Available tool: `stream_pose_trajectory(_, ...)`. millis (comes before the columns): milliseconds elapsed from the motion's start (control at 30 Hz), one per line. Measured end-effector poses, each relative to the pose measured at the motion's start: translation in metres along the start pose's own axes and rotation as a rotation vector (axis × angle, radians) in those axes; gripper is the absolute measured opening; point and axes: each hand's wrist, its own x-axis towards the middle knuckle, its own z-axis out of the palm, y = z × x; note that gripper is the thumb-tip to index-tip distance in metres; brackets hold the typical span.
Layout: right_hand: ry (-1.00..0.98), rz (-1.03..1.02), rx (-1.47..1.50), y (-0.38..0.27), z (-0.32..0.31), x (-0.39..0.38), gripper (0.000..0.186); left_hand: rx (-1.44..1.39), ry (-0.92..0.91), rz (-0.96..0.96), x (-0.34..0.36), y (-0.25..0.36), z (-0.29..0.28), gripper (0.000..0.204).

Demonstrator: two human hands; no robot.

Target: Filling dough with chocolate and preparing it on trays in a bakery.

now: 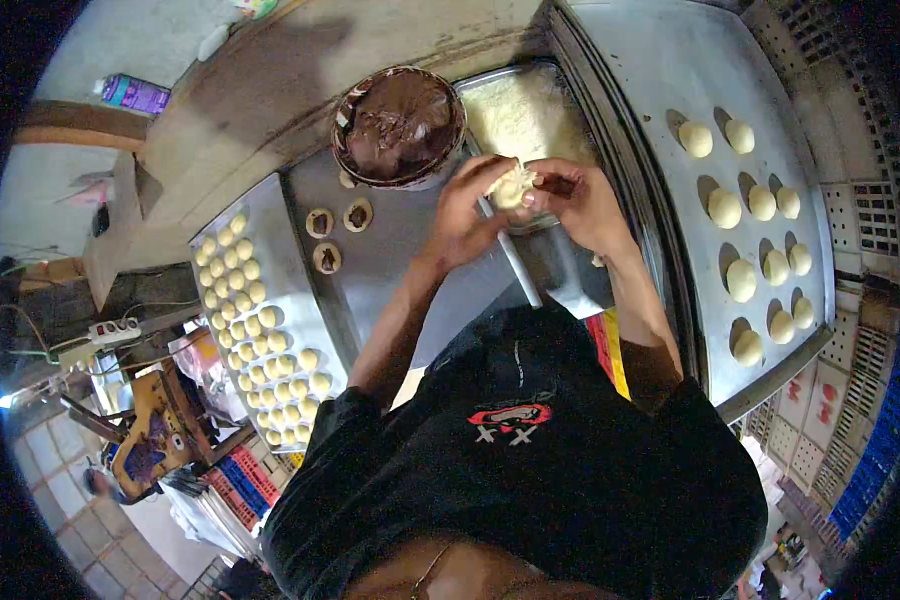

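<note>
dough (513, 186) up between both hands!

left hand (467, 210) gripping one side, right hand (582, 200) pinching the other, fingers closed on the soft lump, and it's right near the bowl (425, 180) of brown paste! three filled rounds (358, 214) lie beside that bowl on the grey sheet (400, 270), and pale balls (724, 207) sit in rows on either side!

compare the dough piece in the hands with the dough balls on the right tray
The dough piece is held between the left hand and right hand; the dough balls rest on the right tray. The dough piece looks gathered and uneven; the dough balls look smooth and rounded. Both are pale yellow.
</note>
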Motion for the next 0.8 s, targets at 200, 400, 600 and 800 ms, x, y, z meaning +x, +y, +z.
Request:
stream_pose_trajectory(200,-0.004,-0.481,-0.557,-0.027,0.019,-0.015,0.013,-0.611,0.093,-0.307,-0.027,-0.008,0.006,0.042)
stream_pose_trajectory(400,-0.049,-0.39,-0.622,-0.042,0.037,-0.032,0.016,-0.264,0.229,-0.23,-0.038,0.023,-0.014,0.037)
stream_pose_trajectory(600,-0.022,-0.264,-0.446,-0.041,0.056,-0.039,0.018,-0.014,0.269,-0.061,-0.05,0.047,-0.039,0.022)
stream_pose_trajectory(800,-0.103,-0.528,-0.672,-0.059,0.071,-0.051,0.013,-0.034,0.323,-0.027,-0.073,0.044,-0.048,0.022)
